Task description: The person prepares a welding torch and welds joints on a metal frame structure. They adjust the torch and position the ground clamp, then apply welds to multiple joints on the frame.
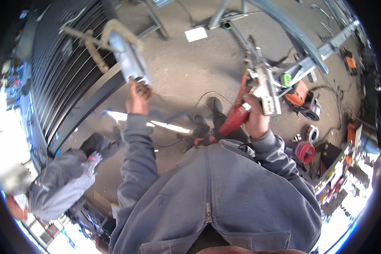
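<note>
My left hand [138,99] is closed around the lower end of a grey folded metal profile [129,59], held out at the left. A tan, clamp-like curved piece [122,33] lies across the profile's far end; blur hides whether they touch. My right hand [257,118] is closed at the right on a long tool with a red handle [235,118]. A worn silver metal body [266,91] rises beside its fingers; whether this belongs to the red handle I cannot tell.
A dark slatted metal panel [67,63] stands at the left, with a bending co-worker [65,182] below it. Steel frame beams [288,29] cross the far right. An orange-and-black machine [300,97], a red bucket [305,152] and cables are on the floor. A white sheet [196,34] lies ahead.
</note>
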Motion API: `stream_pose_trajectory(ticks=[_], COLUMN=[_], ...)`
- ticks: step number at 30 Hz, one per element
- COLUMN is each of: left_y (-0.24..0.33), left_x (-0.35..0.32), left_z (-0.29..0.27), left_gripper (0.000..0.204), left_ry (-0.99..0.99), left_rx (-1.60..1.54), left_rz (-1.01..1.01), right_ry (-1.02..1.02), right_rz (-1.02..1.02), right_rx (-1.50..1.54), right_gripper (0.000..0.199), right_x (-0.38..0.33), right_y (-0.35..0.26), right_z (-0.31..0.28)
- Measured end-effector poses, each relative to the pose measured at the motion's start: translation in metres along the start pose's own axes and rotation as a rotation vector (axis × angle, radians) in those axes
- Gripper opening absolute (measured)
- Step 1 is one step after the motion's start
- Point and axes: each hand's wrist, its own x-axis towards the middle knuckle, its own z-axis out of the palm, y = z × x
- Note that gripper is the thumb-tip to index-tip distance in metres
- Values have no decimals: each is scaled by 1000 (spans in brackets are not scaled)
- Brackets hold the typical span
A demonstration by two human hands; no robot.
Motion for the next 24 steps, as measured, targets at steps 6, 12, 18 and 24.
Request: stream_pose_trajectory(ticks=[6,12,18,24], left_y=[-1,-22,-23,-3], left_x=[8,-26,-94,-123], left_z=[1,4,26,25], left_gripper=[52,47,49,51], left_ry=[25,-118,-270,-325], left_rx=[219,386,247,103], left_rz=[142,141,-94,-157], right_ry=[-25,-108,-187,-279], right_rz=[6,-15,0,-80], right_rx=[68,20,-89,-256], right_gripper=[15,14,18,16], right_x=[7,10,4,-11], right_y=[-4,-9,5,14], right_z=[13,19,28,42])
